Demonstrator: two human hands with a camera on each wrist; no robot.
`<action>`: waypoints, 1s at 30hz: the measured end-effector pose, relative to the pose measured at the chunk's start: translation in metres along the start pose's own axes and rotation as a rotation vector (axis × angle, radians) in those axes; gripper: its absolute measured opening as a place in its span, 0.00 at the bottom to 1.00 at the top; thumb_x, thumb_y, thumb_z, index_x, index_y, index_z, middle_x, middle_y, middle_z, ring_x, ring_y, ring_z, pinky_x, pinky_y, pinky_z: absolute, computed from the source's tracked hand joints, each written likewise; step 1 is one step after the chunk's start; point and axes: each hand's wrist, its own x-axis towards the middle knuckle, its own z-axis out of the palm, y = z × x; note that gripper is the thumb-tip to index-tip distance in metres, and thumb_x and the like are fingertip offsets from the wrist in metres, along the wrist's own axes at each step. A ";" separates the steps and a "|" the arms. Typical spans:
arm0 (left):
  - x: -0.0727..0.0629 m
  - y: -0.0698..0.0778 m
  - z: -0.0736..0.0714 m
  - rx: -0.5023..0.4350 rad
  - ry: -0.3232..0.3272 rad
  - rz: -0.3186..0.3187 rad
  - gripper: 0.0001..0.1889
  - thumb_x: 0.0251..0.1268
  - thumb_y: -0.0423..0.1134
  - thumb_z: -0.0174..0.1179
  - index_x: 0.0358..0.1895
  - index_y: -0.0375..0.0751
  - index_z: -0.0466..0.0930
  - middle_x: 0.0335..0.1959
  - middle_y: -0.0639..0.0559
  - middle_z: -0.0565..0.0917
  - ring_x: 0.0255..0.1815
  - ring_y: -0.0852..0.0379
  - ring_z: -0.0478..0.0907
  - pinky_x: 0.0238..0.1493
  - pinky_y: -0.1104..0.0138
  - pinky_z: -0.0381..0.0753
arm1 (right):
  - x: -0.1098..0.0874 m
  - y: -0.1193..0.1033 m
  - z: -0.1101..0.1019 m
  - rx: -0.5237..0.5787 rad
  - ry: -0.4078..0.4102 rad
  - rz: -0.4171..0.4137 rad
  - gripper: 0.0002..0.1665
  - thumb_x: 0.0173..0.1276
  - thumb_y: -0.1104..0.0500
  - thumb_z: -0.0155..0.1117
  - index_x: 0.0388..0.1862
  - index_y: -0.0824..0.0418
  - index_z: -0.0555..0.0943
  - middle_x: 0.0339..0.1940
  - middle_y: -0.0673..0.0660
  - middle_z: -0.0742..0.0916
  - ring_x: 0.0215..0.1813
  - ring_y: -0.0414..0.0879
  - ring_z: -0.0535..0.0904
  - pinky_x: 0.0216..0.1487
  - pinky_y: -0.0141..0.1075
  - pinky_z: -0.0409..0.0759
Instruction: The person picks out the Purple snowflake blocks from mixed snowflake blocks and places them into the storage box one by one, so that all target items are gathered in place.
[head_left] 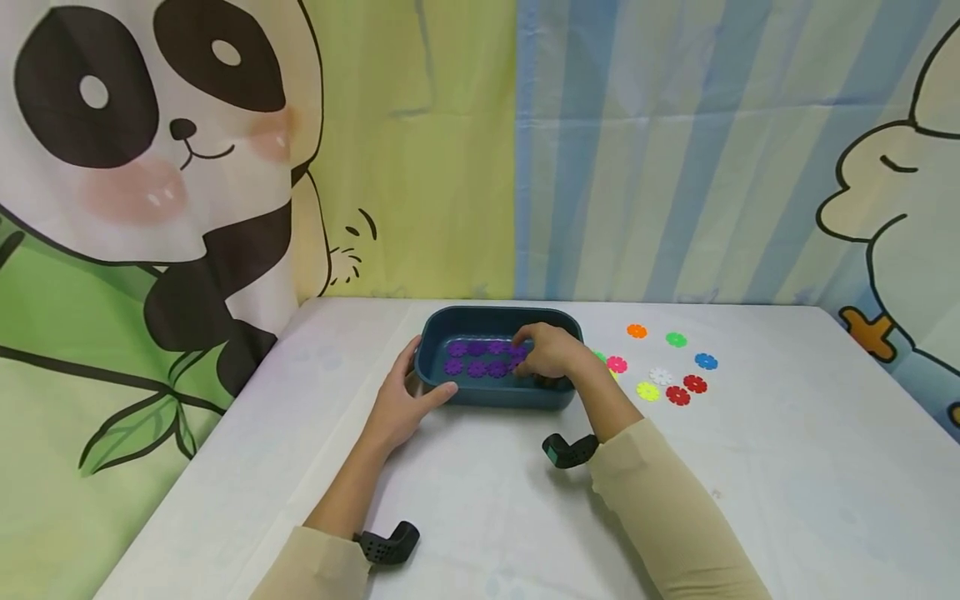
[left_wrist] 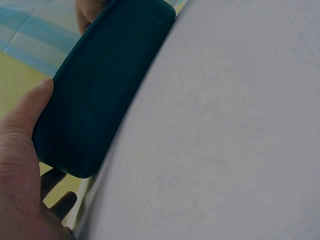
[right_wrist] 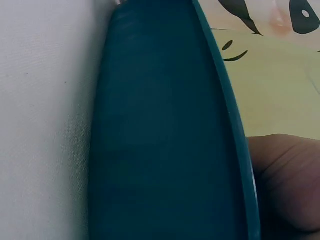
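Observation:
A dark teal tray (head_left: 497, 398) stands on the white table (head_left: 480, 500), with two rows of purple snowflake discs (head_left: 477, 358) inside. My left hand (head_left: 426, 377) grips the tray's near-left corner, thumb on the left wall and fingers along the front. In the left wrist view the thumb (left_wrist: 30, 107) presses the tray wall (left_wrist: 100, 90). My right hand (head_left: 528, 350) reaches over the right rim with its curled fingers pinching a purple disc (head_left: 517, 355) at the right end of the rows. The right wrist view shows only the tray's outer wall (right_wrist: 160, 130) and part of that hand (right_wrist: 285, 185).
Several loose discs lie right of the tray: orange (head_left: 637, 331), green (head_left: 676, 339), blue (head_left: 705, 361), pink (head_left: 617, 363), white (head_left: 660, 376), yellow (head_left: 647, 391) and two red (head_left: 686, 390). Cartoon curtains hang behind the table and along its left edge.

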 end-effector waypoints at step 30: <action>-0.002 0.001 -0.002 0.012 -0.008 -0.016 0.55 0.59 0.62 0.72 0.85 0.62 0.47 0.84 0.50 0.59 0.84 0.44 0.55 0.83 0.40 0.49 | -0.061 -0.001 -0.005 0.072 0.219 -0.246 0.29 0.75 0.51 0.66 0.72 0.54 0.75 0.64 0.62 0.84 0.62 0.58 0.82 0.57 0.50 0.86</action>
